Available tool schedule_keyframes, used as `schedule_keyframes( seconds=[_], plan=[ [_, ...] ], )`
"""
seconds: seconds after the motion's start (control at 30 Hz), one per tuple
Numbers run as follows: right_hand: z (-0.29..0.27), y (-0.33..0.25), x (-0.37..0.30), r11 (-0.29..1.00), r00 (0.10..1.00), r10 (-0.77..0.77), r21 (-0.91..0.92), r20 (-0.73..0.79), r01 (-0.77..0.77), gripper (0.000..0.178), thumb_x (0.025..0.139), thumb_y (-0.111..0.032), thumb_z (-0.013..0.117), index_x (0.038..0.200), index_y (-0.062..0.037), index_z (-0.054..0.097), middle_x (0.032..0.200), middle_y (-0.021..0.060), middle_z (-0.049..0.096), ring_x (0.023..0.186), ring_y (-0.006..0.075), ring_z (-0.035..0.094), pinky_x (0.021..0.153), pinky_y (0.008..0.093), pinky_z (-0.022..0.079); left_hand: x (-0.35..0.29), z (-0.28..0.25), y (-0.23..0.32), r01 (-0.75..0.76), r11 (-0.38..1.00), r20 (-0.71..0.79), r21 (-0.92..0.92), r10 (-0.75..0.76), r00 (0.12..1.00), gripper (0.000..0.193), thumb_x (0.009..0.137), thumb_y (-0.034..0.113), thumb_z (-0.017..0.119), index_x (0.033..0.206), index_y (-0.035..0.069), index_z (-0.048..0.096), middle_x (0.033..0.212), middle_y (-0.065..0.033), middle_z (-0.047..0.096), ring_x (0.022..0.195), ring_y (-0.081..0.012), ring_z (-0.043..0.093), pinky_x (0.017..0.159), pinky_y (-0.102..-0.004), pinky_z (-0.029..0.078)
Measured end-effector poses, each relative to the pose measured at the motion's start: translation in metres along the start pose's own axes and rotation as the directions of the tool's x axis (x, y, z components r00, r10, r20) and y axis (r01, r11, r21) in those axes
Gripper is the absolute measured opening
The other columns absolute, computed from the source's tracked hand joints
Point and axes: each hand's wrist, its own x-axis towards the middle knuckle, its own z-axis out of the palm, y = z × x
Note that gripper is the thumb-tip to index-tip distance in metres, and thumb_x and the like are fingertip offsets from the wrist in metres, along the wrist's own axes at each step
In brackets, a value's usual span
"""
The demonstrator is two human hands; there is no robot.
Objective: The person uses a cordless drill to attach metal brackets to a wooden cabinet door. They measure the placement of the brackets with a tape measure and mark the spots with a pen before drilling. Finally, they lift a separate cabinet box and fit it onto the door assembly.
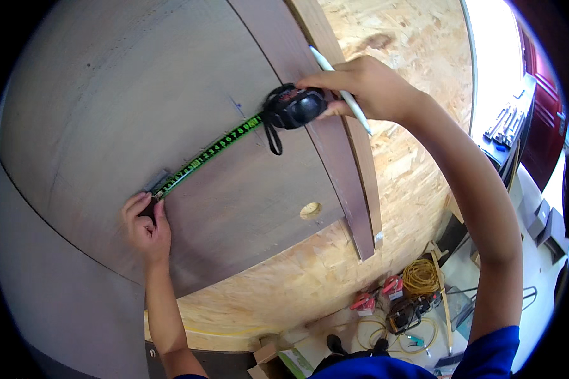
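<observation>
A black tape measure (300,108) is gripped by its case in my right hand (379,88), which also has a pale pen (358,114) tucked between its fingers. The green-marked blade (220,146) runs slantwise down to the left across a grey-brown panel (145,95). My left hand (148,230) pinches the blade's end, beside a small grey metal piece (159,179) against the panel. From the case hangs a black wrist strap (274,140). A small blue mark (237,107) shows on the panel above the blade.
A round hole (310,210) pierces the panel near wooden strips (344,170). Behind is chipboard (417,158). On the floor lie a coiled yellow hose (422,276), red-and-white boxes (363,304) and a dark machine (408,314). At right, metal parts (504,126) rest on a bench.
</observation>
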Motion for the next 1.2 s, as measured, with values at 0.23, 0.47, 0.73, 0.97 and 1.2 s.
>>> schedule_keyframes(
  seconds=[0.23, 0.47, 0.73, 0.97, 1.2],
  plan=[
    [0.002, 0.001, 0.006, 0.999, 0.999, -0.044, 0.014, 0.003, 0.044, 0.044, 0.082, -0.043, 0.069, 0.117, -0.0170, 0.068, 0.082, 0.0085, 0.072, 0.073, 0.0294, 0.070, 0.064, 0.0380, 0.054, -0.008, 0.002, -0.016, -0.042, 0.994, -0.092, -0.098, 0.033, 0.995, 0.044, 0.081, -0.005, 0.074, 0.070, 0.007, 0.034, 0.104, -0.0127, 0.068, 0.103, -0.0309, 0.064, 0.084, -0.0375, 0.051],
    [-0.001, 0.004, 0.001, 0.998, 0.998, -0.057, 0.026, 0.034, 0.057, 0.052, 0.084, -0.045, 0.070, 0.123, -0.0104, 0.064, 0.075, 0.0120, 0.065, 0.063, 0.0277, 0.064, 0.059, 0.0374, 0.047, -0.003, 0.002, -0.007, -0.008, 0.998, -0.088, -0.070, 0.002, 0.996, 0.047, 0.076, -0.005, 0.079, 0.071, 0.009, 0.035, 0.102, -0.0096, 0.068, 0.098, -0.0299, 0.066, 0.079, -0.0387, 0.049],
    [-0.008, -0.005, 0.005, 0.999, 0.991, 0.034, 0.032, 0.126, -0.039, 0.052, 0.083, -0.039, 0.072, 0.123, -0.0081, 0.063, 0.076, 0.0124, 0.065, 0.063, 0.0296, 0.063, 0.060, 0.0375, 0.048, -0.007, 0.006, -0.013, -0.030, 0.992, -0.144, -0.120, 0.012, 0.990, 0.046, 0.073, -0.006, 0.080, 0.072, 0.009, 0.036, 0.101, -0.0085, 0.069, 0.097, -0.0292, 0.066, 0.079, -0.0383, 0.047],
    [-0.003, -0.001, 0.005, 0.999, 0.995, 0.002, 0.039, 0.098, -0.005, 0.051, 0.083, -0.037, 0.071, 0.124, -0.0082, 0.063, 0.076, 0.0121, 0.065, 0.062, 0.0297, 0.062, 0.059, 0.0384, 0.047, -0.009, 0.005, -0.016, -0.053, 0.991, -0.119, -0.124, 0.038, 0.992, 0.044, 0.079, -0.008, 0.075, 0.070, 0.007, 0.035, 0.105, -0.0138, 0.067, 0.102, -0.0323, 0.064, 0.081, -0.0390, 0.052],
    [-0.003, -0.001, 0.005, 0.999, 0.996, -0.047, 0.016, 0.076, 0.046, 0.057, 0.086, -0.046, 0.069, 0.126, -0.0064, 0.063, 0.064, 0.0072, 0.054, 0.056, 0.0234, 0.055, 0.058, 0.0365, 0.043, -0.006, 0.003, -0.014, -0.063, 0.993, -0.111, -0.101, 0.051, 0.992, 0.043, 0.078, -0.008, 0.076, 0.069, 0.006, 0.035, 0.105, -0.0133, 0.067, 0.102, -0.0316, 0.065, 0.079, -0.0382, 0.052]
  ],
)
